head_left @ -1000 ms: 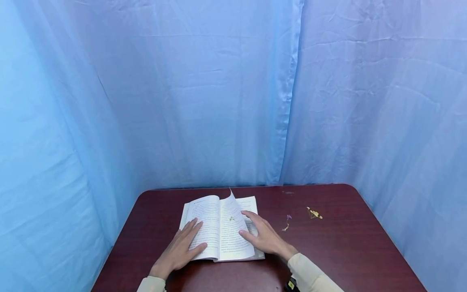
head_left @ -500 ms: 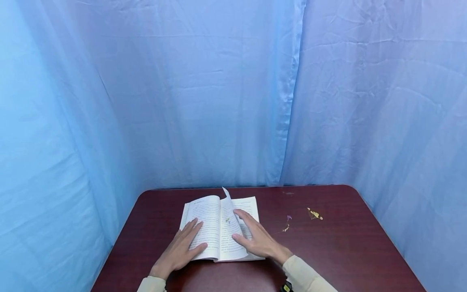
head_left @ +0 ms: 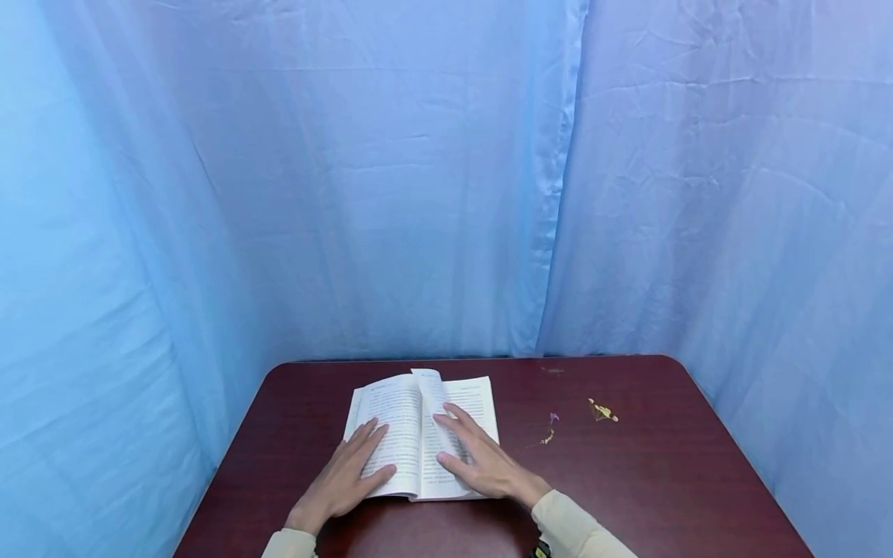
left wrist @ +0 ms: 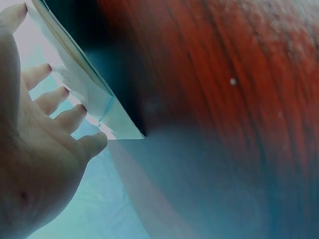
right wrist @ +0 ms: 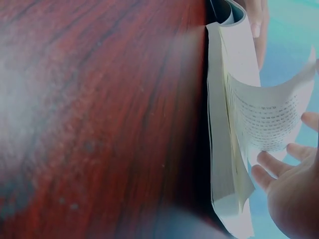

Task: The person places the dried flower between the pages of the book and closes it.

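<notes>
An open printed book [head_left: 394,399] lies on the dark red table [head_left: 649,496]. My left hand [head_left: 346,474] rests on its left page, fingers spread, with the thumb near the spine. A single leaf [head_left: 429,387] on the right side stands raised and curls over to the left. My right hand [head_left: 484,465] touches that leaf from its right side, fingers extended. In the right wrist view, the right hand's fingertips [right wrist: 266,159] sit against the printed face of the curved page [right wrist: 269,114]. The left wrist view has the left hand's fingers [left wrist: 70,117] along the book's outer edge.
Right of the book lie a small purple dried flower [head_left: 554,418] with a thin stem and a yellow dried flower [head_left: 603,411]. Blue curtains [head_left: 391,194] hang behind and on both sides of the table.
My right hand has moved left, pushing the lifted leaf toward the spine. The small pressed flower seen on the right page earlier is now hidden. My left hand has stayed put.
</notes>
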### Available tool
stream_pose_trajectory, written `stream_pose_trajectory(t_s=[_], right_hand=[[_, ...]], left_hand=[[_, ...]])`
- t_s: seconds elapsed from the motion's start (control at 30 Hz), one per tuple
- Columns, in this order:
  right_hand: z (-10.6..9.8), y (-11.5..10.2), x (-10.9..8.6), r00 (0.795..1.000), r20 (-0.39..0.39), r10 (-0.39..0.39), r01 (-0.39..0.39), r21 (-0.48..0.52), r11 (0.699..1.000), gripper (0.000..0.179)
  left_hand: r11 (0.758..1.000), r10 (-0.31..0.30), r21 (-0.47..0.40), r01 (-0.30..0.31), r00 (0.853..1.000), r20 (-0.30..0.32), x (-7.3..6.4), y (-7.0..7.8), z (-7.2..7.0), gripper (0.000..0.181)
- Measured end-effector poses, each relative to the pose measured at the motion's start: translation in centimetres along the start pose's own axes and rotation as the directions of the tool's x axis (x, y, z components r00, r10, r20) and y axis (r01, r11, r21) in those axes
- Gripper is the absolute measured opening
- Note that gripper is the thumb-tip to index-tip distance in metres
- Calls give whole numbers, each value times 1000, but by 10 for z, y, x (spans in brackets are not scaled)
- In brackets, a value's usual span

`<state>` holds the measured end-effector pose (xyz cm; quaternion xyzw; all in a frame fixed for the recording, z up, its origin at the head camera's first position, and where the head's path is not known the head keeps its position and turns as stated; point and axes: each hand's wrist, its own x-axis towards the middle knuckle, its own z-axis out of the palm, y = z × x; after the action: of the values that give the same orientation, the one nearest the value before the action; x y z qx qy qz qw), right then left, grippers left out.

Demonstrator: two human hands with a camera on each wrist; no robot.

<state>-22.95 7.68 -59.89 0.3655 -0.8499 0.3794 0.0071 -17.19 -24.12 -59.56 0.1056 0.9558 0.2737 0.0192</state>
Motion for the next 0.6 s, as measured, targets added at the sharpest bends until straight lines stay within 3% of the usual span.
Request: stream_pose_trajectory(t_s=[0.27,0.6], right_hand=[[3,-4,1,999,43,17,-16,-16,1000,66],[6,-8,1,999,43,1,1,-60,998,65]], left_hand=[[1000,4,-19,-4,1000,-11,1,-1,-3,80],[998,36,-48,-41,994,-105,3,-2,-8,71]])
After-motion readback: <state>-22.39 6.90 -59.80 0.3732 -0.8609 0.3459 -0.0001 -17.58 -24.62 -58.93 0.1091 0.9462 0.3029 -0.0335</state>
